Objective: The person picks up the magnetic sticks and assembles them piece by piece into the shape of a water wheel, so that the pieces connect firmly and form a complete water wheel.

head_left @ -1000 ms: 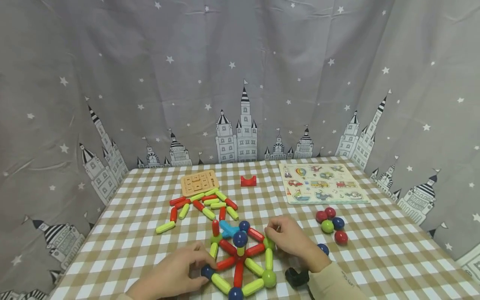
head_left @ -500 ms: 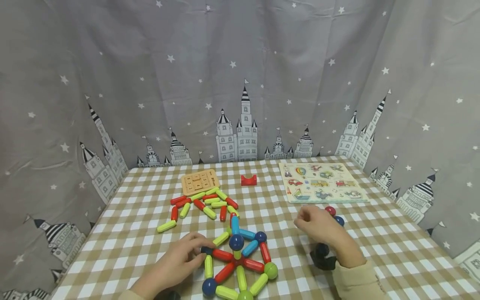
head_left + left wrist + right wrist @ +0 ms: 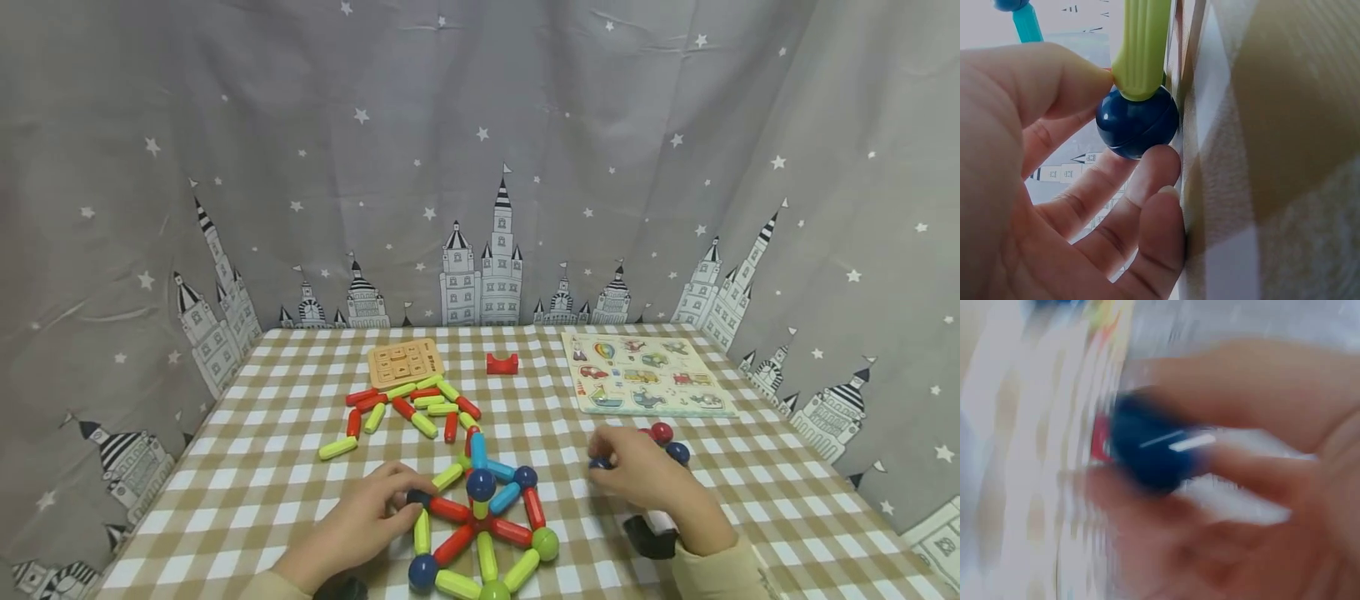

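1. Rod-and-ball wheel (image 3: pixel 453 546): lower centre of head view, on the checked-cloth desk (image 3: pixel 277 408); top navy ball (image 3: pixel 481 485) perched on a short green rod at its middle.
2. Left hand (image 3: pixel 375 512), lower left of centre: thumb and fingers pinch the wheel's corner navy ball (image 3: pixel 1138 122), green rod attached.
3. Right hand (image 3: pixel 645 471), right of centre: pinches a separate navy ball (image 3: pixel 600 463), well apart from the wheel; wrist view blurred, exact finger contact unclear.
4. Loose red ball (image 3: pixel 662 432) and loose navy ball (image 3: pixel 678 452) just beyond right hand.
5. Risks, my judgement: left-hand tug or twist could pop corner joint and skew the ring; a jolt could tip the top ball; smooth ball could slip a loose right-hand pinch and roll; right wrist could knock loose balls.
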{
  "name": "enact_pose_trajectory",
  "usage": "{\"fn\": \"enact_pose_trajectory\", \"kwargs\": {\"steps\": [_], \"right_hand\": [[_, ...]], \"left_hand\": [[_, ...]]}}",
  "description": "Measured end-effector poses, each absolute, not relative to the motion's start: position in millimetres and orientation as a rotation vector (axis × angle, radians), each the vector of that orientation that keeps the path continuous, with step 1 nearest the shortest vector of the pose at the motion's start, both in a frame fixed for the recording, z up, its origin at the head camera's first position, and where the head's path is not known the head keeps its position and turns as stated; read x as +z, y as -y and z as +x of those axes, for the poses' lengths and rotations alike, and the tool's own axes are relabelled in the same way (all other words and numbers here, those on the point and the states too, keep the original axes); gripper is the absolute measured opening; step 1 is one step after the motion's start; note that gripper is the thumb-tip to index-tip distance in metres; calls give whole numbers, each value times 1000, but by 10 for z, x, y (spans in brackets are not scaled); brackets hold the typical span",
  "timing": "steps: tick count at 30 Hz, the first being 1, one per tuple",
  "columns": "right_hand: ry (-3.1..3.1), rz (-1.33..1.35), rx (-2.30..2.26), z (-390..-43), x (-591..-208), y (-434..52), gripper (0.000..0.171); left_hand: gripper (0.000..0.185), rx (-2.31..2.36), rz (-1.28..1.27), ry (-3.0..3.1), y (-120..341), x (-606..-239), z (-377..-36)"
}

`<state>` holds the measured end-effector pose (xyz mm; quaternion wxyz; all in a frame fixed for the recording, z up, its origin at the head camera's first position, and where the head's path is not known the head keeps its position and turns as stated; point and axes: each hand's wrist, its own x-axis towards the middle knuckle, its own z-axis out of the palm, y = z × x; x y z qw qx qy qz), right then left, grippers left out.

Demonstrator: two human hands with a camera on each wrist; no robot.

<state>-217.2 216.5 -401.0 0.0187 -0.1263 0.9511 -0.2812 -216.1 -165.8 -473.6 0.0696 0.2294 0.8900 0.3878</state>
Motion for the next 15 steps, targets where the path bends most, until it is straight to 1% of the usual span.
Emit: {"fn": "enact_pose_trajectory", "kwargs": {"steps": [2,5,9,12,15], "right_hand": [[-2878,-560,-1097,-2311,-3931,-1865,19],[-2695,-679,-1400,-2503,-3901,-1425,27],[-2535,-587,-1613,-2641,-3962,-1090,28],[-2496,-494,-1683,-2661,-4007,-1016,27],[-2468,-475,-1679,-2664,-4034,-1007,28]], "left_hand": [[25,1172,671,-2679,1686,-4740,-2151],[25,1181,656,-2674,1723,-4754,-2134],[25,1184,682,-2655,1715,-4777,-2131],[25,1178,706,-2646,1688,-4774,-2138],[25,1174,714,-2649,1681,-4746,-2138]]}}
